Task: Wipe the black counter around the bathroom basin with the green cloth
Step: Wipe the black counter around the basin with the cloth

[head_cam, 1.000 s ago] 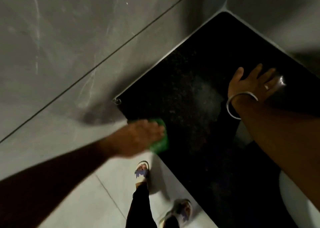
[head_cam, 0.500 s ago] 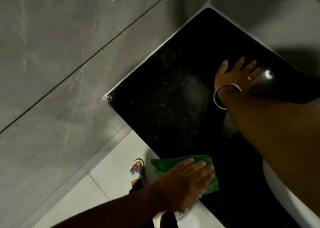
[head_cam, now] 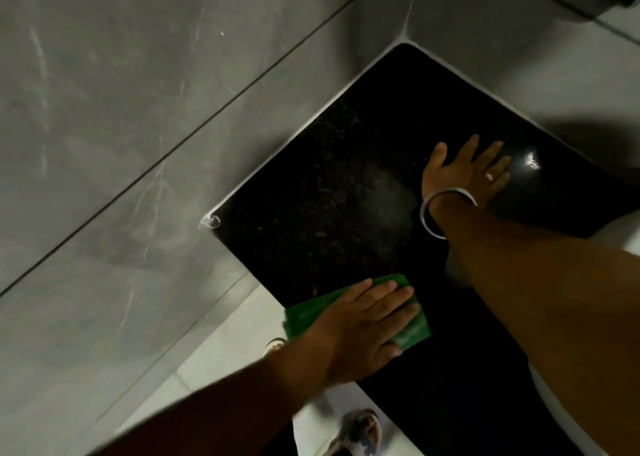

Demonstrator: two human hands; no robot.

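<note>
Green cloth: it lies flat on the black bench, at the near edge, about 6 o'clock in the picture.
Change from half a second ago: the cloth and the hand upon it have moved a little toward 12 o'clock, further onto the bench; one second ago they were at the 9 o'clock corner, near the wall.
Left hand: it presses down on the cloth with the palm; the fingers are spread nearly straight and point toward 2 o'clock.
Cloth and fingers: the cloth is under the fingers; green shows past the fingertips on the 3 o'clock side and behind the knuckles on the 9 o'clock side. The fingers do not curl around it, they only hold it down.
Right hand: it rests flat on the bench near 1 o'clock, fingers open and spread, holding nothing. It has stayed on almost the same place as before.
Bangle: a silver ring around the right wrist; a small ring is on one finger.
Black bench: dark speckled stone, its far corner at 12 o'clock meets the grey wall.
Basin: a white curved edge shows at 4 o'clock, partly behind the right forearm.
Floor: pale tiles at 7 o'clock, with a sandalled foot at 6 o'clock.
</note>
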